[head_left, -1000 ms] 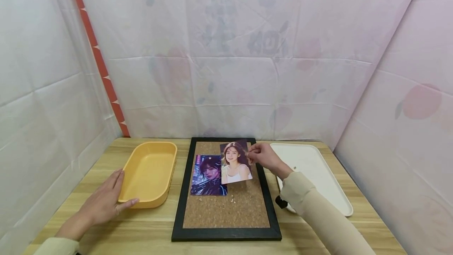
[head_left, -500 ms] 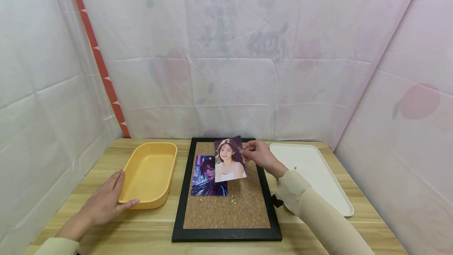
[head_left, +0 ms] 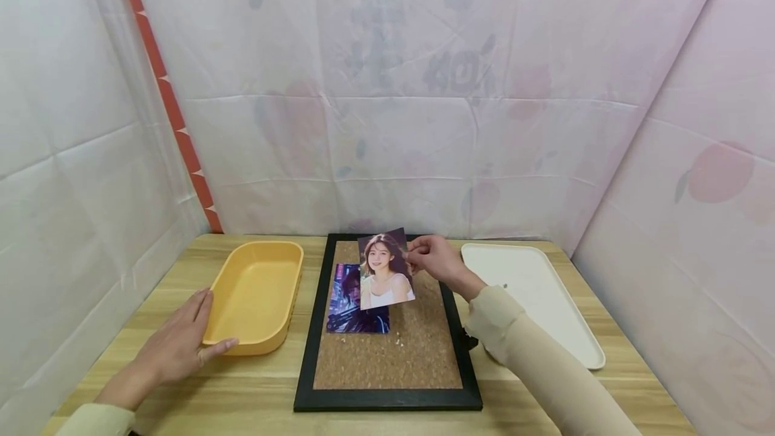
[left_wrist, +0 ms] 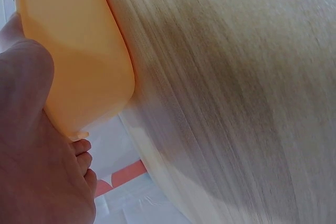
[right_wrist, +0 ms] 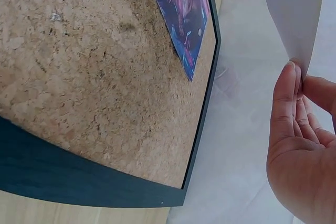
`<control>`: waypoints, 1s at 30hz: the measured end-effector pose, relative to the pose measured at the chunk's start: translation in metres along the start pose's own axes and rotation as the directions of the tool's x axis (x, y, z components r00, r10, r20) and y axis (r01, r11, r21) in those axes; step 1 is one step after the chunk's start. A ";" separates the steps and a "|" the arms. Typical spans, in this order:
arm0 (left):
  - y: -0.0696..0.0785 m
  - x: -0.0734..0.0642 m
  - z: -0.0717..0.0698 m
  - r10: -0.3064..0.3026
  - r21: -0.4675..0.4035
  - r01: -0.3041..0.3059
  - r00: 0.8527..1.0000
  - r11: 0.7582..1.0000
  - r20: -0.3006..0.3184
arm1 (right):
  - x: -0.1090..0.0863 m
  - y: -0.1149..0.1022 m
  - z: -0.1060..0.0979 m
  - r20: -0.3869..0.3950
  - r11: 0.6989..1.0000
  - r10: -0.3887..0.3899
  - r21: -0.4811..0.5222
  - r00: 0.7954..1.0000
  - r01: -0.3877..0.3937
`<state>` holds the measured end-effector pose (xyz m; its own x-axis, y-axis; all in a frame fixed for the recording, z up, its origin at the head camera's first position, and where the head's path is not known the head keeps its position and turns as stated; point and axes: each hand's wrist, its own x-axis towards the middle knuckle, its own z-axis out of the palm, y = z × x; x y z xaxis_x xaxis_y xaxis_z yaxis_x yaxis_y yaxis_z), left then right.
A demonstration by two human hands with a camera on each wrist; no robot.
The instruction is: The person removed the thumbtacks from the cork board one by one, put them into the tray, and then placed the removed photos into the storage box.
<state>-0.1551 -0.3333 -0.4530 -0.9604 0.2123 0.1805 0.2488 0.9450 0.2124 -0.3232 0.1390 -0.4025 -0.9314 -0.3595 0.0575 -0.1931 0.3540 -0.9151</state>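
Observation:
My right hand (head_left: 438, 262) pinches a photo print (head_left: 387, 281) of a person in a white top by its right edge. The print is tilted and raised above a black-framed cork board (head_left: 418, 362). In the right wrist view only its pale back (right_wrist: 294, 11) shows, between thumb and fingers. Behind it, a blue-purple picture card (head_left: 354, 320) lies on the cork, partly covered from the head camera; a small pin-like dot (right_wrist: 199, 32) marks its upper end. My left hand (head_left: 172, 345) rests against the near left corner of a yellow tray (head_left: 254, 301), thumb along its front.
A white tray (head_left: 545, 308) with a tiny dark item stands right of the board. A small black object (head_left: 469, 340) sits by the board's right edge, partly behind the sleeve. Small pale specks dot the cork. Patterned cloth walls (head_left: 387, 140) enclose the wooden table (head_left: 242, 395).
My right hand has moved left and slightly up with the photo print, which now tilts more and covers more of the picture card. My left hand stays on the yellow tray.

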 end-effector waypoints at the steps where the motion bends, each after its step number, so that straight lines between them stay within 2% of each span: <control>1: 0.000 0.000 0.000 0.000 -0.001 0.000 1.000 1.000 0.001 | 0.000 -0.001 0.001 0.002 1.000 -0.006 -0.001 1.000 0.006; 11: 0.001 0.000 0.000 0.005 0.005 -0.005 1.000 1.000 -0.002 | 0.002 -0.016 0.009 0.049 1.000 -0.003 -0.014 0.999 0.003; 18: 0.001 0.000 -0.002 0.005 0.012 -0.005 1.000 1.000 0.003 | 0.006 -0.017 0.017 0.067 0.999 -0.042 -0.008 0.997 0.043; 26: 0.002 0.001 -0.003 -0.005 -0.005 0.005 1.000 1.000 0.019 | 0.006 -0.020 0.029 0.076 0.999 -0.037 -0.034 0.996 0.040; 30: 0.002 0.000 -0.002 -0.007 -0.005 0.007 1.000 1.000 0.018 | 0.007 -0.019 0.037 0.085 0.999 -0.050 -0.002 0.995 0.050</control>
<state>-0.1544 -0.3316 -0.4502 -0.9642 0.2102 0.1615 0.2426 0.9453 0.2181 -0.3145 0.0976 -0.3991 -0.8912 -0.4483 0.0690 -0.2401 0.3372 -0.9103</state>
